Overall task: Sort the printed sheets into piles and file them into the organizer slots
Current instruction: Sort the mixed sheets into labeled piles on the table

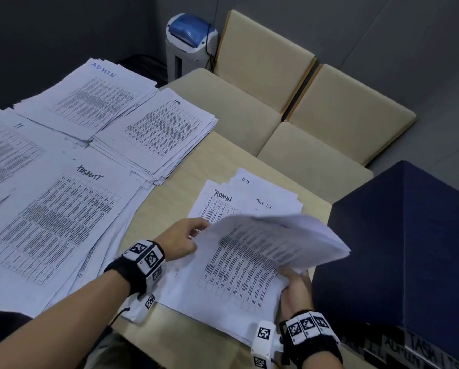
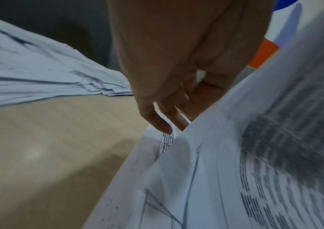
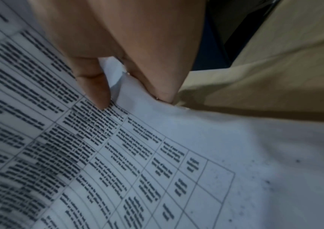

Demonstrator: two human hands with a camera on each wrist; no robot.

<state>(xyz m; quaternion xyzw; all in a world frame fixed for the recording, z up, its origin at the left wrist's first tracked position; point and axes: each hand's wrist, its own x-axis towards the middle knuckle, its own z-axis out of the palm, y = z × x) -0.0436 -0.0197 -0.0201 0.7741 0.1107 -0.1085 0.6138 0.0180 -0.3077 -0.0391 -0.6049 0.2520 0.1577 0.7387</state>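
Observation:
Sorted piles of printed sheets lie on the left: ADMIN, HR, IT and TASKLIST. A smaller unsorted stack sits at centre right, with an ADMIN sheet showing. Above it a printed sheet is lifted, its far end curled over toward me. My left hand pinches its left edge. My right hand pinches its right edge, thumb on the print. The dark blue organizer stands at the right; its slots are hidden.
The light wooden table has a bare strip between the piles and the unsorted stack. Cream chairs stand beyond the table's far edge. A white and blue shredder is in the back corner.

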